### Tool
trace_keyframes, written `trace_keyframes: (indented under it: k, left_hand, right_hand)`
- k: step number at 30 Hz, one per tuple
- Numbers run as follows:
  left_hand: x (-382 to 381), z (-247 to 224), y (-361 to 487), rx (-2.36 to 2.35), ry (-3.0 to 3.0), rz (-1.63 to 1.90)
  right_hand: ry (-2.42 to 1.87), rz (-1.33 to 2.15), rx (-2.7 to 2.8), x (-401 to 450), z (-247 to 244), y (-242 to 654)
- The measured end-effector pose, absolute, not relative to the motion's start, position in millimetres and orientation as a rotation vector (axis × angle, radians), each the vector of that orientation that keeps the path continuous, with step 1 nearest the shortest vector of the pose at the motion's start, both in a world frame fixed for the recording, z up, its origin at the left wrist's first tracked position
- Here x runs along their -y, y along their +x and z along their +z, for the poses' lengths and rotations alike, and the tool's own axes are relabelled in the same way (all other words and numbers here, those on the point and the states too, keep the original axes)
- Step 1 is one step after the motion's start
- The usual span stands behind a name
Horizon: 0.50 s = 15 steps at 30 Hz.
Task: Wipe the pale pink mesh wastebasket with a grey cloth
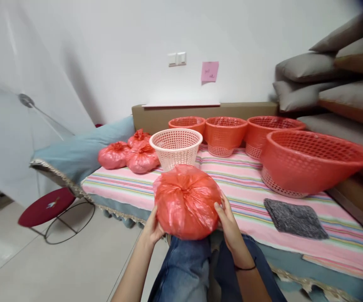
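Between my two hands is a full red plastic bag (pixel 186 205), its top gathered into a knot, held up above my knees at the front edge of the seat. My left hand (pixel 153 226) grips its left side and my right hand (pixel 227 218) its right side. What fills the bag cannot be made out. Just behind it stands a pale pink plastic basket (pixel 176 153) with holes in its wall. Left of that basket, several similar tied red bags (pixel 142 157) sit close together on the striped cloth (pixel 225 180).
Several baskets lined with red plastic, including a near one (pixel 294 167), stand at the back and right. A folded dark grey cloth (pixel 294 218) lies at right. Grey cushions (pixel 310 67) are piled behind. A round red stool (pixel 49 207) stands on the floor at left.
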<state>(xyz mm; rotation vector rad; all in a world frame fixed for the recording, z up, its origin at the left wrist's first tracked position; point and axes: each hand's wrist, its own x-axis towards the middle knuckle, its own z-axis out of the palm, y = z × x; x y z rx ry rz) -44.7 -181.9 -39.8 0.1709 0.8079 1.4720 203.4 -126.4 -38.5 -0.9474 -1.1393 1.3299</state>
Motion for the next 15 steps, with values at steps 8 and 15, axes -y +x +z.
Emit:
trace_keyframes:
  k: [8,15]
  left_hand:
    - [228.1,-41.0,-155.0,-0.872,0.157,1.949]
    - [163.4,15.7,-234.6,-0.911,0.096,2.324]
  right_hand:
    - [-0.926,1.572,1.133,119.7,-50.1,185.7]
    - [-1.200,1.660,0.912,100.5,-113.0,212.3]
